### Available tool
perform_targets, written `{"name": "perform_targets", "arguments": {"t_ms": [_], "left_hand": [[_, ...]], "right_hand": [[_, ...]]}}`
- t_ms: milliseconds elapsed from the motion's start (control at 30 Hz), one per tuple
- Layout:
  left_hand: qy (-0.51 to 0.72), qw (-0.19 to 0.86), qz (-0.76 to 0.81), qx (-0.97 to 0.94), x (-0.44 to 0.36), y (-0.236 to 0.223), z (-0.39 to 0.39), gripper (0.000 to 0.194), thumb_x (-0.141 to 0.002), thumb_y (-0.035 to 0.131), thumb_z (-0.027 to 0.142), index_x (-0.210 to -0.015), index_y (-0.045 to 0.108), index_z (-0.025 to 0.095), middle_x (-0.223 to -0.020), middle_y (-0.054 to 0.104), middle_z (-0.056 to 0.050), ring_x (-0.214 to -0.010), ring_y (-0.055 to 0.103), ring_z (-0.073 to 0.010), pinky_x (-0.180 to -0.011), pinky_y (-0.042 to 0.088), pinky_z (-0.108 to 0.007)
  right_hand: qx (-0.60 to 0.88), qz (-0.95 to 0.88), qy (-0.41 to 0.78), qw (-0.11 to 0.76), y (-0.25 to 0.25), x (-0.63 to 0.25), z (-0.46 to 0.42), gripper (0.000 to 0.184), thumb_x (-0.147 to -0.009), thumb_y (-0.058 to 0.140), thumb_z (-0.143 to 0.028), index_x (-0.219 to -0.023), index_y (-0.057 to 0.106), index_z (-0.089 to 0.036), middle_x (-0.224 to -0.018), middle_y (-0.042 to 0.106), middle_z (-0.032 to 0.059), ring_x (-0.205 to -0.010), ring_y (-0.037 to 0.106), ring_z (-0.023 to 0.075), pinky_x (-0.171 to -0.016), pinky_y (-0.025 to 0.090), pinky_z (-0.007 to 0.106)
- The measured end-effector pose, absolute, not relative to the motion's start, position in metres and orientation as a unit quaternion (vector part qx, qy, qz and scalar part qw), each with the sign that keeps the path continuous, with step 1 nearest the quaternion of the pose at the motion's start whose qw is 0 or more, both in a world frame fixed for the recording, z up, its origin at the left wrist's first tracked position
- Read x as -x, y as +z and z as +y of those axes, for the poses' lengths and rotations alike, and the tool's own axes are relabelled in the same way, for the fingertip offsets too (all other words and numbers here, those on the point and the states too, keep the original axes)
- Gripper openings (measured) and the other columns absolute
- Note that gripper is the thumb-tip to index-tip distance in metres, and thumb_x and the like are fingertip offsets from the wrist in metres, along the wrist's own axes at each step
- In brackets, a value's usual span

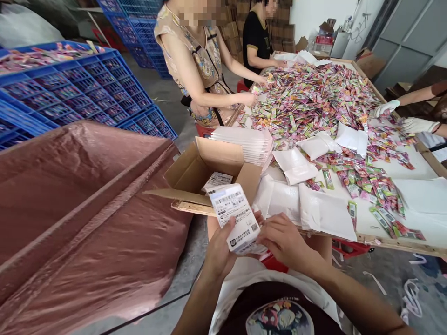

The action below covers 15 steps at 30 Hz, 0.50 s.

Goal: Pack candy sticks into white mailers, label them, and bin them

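Note:
A stack of printed shipping labels (239,218) is in my left hand (221,249), the thumb lying over its face. My right hand (284,239) has its fingers curled and pinched at the lower right edge of the labels. Just beyond, an open cardboard box (223,156) holds more shipping labels (219,179). White mailer bags (281,200), plump and sealed-looking, lie on the table to the right of my hands. A stack of flat white mailers (240,142) sits behind the box.
Small colourful packets (307,102) are heaped over the table (424,163). Two people stand at its far left side; gloved hands (419,124) reach in from the right. At left are a reddish-brown plastic covering (80,214) and blue crates (70,88). Flat white sheets (424,200) lie at right.

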<state>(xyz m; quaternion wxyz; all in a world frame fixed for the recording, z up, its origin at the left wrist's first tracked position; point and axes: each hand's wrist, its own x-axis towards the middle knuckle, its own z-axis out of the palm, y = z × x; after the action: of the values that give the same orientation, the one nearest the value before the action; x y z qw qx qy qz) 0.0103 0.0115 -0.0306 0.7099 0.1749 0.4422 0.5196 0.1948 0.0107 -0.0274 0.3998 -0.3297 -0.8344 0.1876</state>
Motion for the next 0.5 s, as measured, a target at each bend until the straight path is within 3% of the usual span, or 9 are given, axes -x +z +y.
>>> {"name": "perform_targets", "arguments": {"t_ms": [100, 200, 267, 400, 500], "left_hand": [[0.562, 0.681, 0.438, -0.169, -0.005, -0.024, 0.016, 0.046, -0.079, 0.070, 0.045, -0.109, 0.070, 0.010, -0.111, 0.076, -0.017, -0.112, 0.068, -0.0367, -0.092, 0.056, -0.047], [0.563, 0.679, 0.443, -0.159, -0.003, -0.018, 0.013, 0.047, -0.079, 0.071, 0.045, -0.111, 0.070, 0.011, -0.111, 0.077, -0.016, -0.112, 0.068, -0.0370, -0.092, 0.056, -0.047], [0.555, 0.681, 0.453, -0.153, -0.008, -0.015, 0.009, 0.051, -0.077, 0.074, 0.043, -0.116, 0.068, 0.011, -0.110, 0.077, -0.016, -0.112, 0.068, -0.0374, -0.093, 0.055, -0.049], [0.556, 0.679, 0.450, -0.161, -0.023, -0.012, 0.003, 0.059, -0.074, 0.076, 0.045, -0.120, 0.065, 0.009, -0.108, 0.077, -0.018, -0.112, 0.067, -0.0385, -0.095, 0.054, -0.051], [0.554, 0.681, 0.449, -0.166, -0.029, -0.013, 0.005, 0.059, -0.074, 0.076, 0.045, -0.118, 0.065, 0.008, -0.107, 0.077, -0.018, -0.116, 0.065, -0.0387, -0.096, 0.054, -0.052]], "right_hand": [[0.352, -0.821, 0.165, 0.419, -0.011, -0.200, 0.012, 0.014, -0.095, 0.054, -0.017, -0.090, 0.067, -0.022, -0.095, 0.071, 0.0052, -0.094, 0.061, 0.0194, -0.085, 0.046, 0.036], [0.369, -0.813, 0.201, 0.403, -0.007, -0.202, 0.015, 0.026, -0.096, 0.056, -0.023, -0.121, 0.063, -0.025, -0.109, 0.071, 0.0063, -0.101, 0.063, 0.0206, -0.089, 0.048, 0.037], [0.360, -0.815, 0.226, 0.394, -0.014, -0.197, 0.017, 0.032, -0.097, 0.055, -0.024, -0.127, 0.061, -0.027, -0.109, 0.073, 0.0047, -0.098, 0.065, 0.0196, -0.087, 0.049, 0.036], [0.341, -0.806, 0.233, 0.424, -0.030, -0.185, 0.016, 0.015, -0.096, 0.056, -0.020, -0.101, 0.070, -0.024, -0.088, 0.075, 0.0020, -0.083, 0.066, 0.0169, -0.079, 0.049, 0.032], [0.337, -0.802, 0.234, 0.434, -0.023, -0.187, 0.012, 0.015, -0.094, 0.056, -0.017, -0.089, 0.068, -0.023, -0.083, 0.071, 0.0022, -0.083, 0.062, 0.0171, -0.078, 0.049, 0.032]]}}
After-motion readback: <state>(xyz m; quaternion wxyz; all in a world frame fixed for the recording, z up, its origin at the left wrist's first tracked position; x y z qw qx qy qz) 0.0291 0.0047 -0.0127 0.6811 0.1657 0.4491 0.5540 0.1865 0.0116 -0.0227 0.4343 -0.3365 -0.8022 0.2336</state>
